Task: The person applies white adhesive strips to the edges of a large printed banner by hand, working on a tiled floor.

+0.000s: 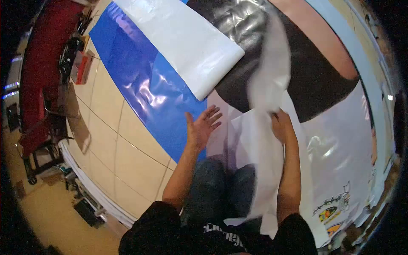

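Note:
A large glossy printed banner [144,85] lies spread on the tiled floor, with blue, black, white and skin-toned areas. One part is folded over, its white back [182,46] facing up. My left hand [204,127] hovers over the banner near the fold's lower end, palm up and fingers spread, holding nothing. Closed on a long white strip [271,63] of sheet material, my right hand [281,125] is right of my knees. The strip is smeared by motion at its upper part and trails down beside my right forearm. My fingertips are partly hidden by it.
My knees [221,182] rest on the banner's near part. Beige tiles [123,140] run along the left. Beyond them are a red and white box [80,68], black bags [71,53], a chair-like frame [51,114] and a red surface [46,55]. A small colourful print [329,212] shows lower right.

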Available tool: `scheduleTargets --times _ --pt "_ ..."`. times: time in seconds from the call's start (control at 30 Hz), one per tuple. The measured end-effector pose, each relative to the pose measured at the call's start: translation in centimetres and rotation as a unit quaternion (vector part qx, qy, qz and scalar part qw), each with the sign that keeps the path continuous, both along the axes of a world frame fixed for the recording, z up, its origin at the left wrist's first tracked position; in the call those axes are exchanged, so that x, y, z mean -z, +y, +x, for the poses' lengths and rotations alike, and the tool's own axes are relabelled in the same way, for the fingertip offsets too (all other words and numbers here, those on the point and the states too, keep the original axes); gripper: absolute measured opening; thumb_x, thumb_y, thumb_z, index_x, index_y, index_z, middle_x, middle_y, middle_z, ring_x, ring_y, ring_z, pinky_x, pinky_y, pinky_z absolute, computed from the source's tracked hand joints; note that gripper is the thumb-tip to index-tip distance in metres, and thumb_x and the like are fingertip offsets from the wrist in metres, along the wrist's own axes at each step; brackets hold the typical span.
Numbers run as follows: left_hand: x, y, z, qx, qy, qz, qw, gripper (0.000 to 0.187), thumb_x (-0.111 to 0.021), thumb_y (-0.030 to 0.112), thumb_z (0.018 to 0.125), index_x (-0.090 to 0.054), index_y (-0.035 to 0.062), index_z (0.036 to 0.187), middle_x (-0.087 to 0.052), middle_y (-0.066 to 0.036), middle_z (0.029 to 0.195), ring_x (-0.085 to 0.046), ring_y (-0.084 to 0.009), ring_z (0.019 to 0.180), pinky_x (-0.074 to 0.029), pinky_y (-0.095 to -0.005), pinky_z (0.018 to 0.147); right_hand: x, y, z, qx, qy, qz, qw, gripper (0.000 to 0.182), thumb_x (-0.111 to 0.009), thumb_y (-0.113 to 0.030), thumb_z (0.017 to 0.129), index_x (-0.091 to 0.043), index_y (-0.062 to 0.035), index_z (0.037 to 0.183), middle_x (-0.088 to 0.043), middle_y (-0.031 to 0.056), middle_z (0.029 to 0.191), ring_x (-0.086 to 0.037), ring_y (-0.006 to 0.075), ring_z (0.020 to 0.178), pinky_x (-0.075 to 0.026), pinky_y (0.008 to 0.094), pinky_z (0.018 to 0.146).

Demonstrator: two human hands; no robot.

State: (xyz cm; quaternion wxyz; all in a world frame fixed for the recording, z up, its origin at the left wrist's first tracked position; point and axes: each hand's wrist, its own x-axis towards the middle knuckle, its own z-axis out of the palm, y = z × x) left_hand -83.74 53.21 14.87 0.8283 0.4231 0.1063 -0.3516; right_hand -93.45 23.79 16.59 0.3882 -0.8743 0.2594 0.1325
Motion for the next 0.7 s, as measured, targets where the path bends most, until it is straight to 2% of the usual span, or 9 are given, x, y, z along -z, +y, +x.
scheduleTargets --times 0.03,0.07,0.17,0.27,0.3,0.33,0.43,0.57,0.7 --pt "-1.7 -0.5 0.4 0.024 0.032 -0.171 0.985 0.097 -0.044 0.073 0.081 -0.027 -0.0005 0.141 -0.044 -0.014 0.135 -0.046 -0.0287 0.121 -0.035 -0.0419 0.103 1.2 0.7 2.4 -0.040 -0.012 -0.030 0.999 0.023 -0.049 -0.011 0.087 -0.062 -0.0019 0.103 -0.063 0.0239 0.101 -0.061 0.0394 0.094 -0.048 0.0407 0.081" --pt "-1.9 -0.5 1.7 0.039 0.026 -0.167 0.985 0.097 -0.044 0.073 0.081 -0.027 -0.0005 0.141 -0.044 -0.014 0.135 -0.046 -0.0287 0.121 -0.035 -0.0419 0.103 1.3 1.1 4.9 -0.083 -0.008 -0.045 0.995 0.022 -0.048 -0.010 0.085 -0.063 -0.0038 0.101 -0.063 0.0227 0.099 -0.061 0.0399 0.092 -0.048 0.0431 0.080" --pt "-2.6 -0.3 6.0 -0.039 -0.096 0.076 0.992 0.092 -0.052 0.060 0.085 -0.015 0.0006 0.144 -0.036 -0.016 0.141 -0.043 -0.0284 0.125 -0.039 -0.0431 0.101 2.9 1.7 9.0 -0.150 -0.073 -0.100 0.981 0.020 -0.049 -0.013 0.087 -0.065 -0.0098 0.098 -0.064 0.0174 0.097 -0.062 0.0364 0.089 -0.049 0.0470 0.078" --pt "0.2 0.5 10.3 -0.073 -0.077 0.108 0.988 0.068 -0.060 0.036 0.088 -0.032 -0.0011 0.138 -0.050 -0.015 0.128 -0.054 -0.0247 0.113 -0.046 -0.0371 0.092 4.3 1.1 10.9 -0.211 -0.026 -0.149 0.966 0.023 -0.048 -0.011 0.086 -0.065 -0.0117 0.101 -0.064 0.0168 0.099 -0.062 0.0369 0.092 -0.049 0.0479 0.079" --pt "0.9 0.6 10.8 -0.023 -0.129 0.227 0.965 0.054 -0.062 0.029 0.088 -0.043 -0.0003 0.129 -0.057 -0.011 0.114 -0.056 -0.0201 0.097 -0.047 -0.0331 0.081 4.7 0.7 11.6 -0.213 -0.025 -0.150 0.965 0.023 -0.048 -0.011 0.086 -0.065 -0.0117 0.101 -0.064 0.0168 0.099 -0.062 0.0369 0.092 -0.049 0.0479 0.079" --pt "1.7 0.7 11.3 0.027 -0.178 0.342 0.922 0.039 -0.063 0.022 0.088 -0.053 0.0005 0.120 -0.064 -0.007 0.099 -0.059 -0.0155 0.082 -0.048 -0.0290 0.070 5.2 0.0 12.2 -0.197 0.010 -0.123 0.973 0.025 -0.050 -0.013 0.086 -0.062 -0.0106 0.108 -0.063 0.0185 0.104 -0.061 0.0374 0.097 -0.048 0.0469 0.083" --pt "5.5 0.5 10.7 -0.014 -0.146 0.384 0.912 0.024 -0.066 0.012 0.085 -0.061 0.0005 0.105 -0.063 -0.001 0.083 -0.053 -0.0091 0.067 -0.041 -0.0260 0.059 7.7 -2.0 13.3 -0.107 -0.016 -0.061 0.992 0.038 -0.057 -0.022 0.085 -0.056 -0.0064 0.119 -0.060 0.0215 0.114 -0.057 0.0371 0.107 -0.045 0.0447 0.092" --pt "9.1 0.4 9.0 0.009 -0.201 0.533 0.821 0.019 -0.069 0.014 0.081 -0.062 -0.0005 0.092 -0.060 -0.004 0.075 -0.052 -0.0112 0.068 -0.044 -0.0279 0.064 11.0 -3.1 16.5 0.041 -0.190 -0.084 0.977 0.071 -0.071 -0.041 0.077 -0.048 0.0026 0.128 -0.054 0.0244 0.125 -0.051 0.0356 0.118 -0.038 0.0417 0.101" --pt "12.3 -0.8 6.9 -0.131 -0.248 0.511 0.812 0.022 -0.067 0.017 0.084 -0.061 -0.0018 0.094 -0.062 -0.004 0.083 -0.053 -0.0113 0.072 -0.043 -0.0272 0.064 9.1 -3.8 20.6 0.028 -0.103 0.005 0.994 0.078 -0.074 -0.044 0.073 -0.047 0.0007 0.130 -0.055 0.0231 0.124 -0.052 0.0336 0.118 -0.038 0.0400 0.102"
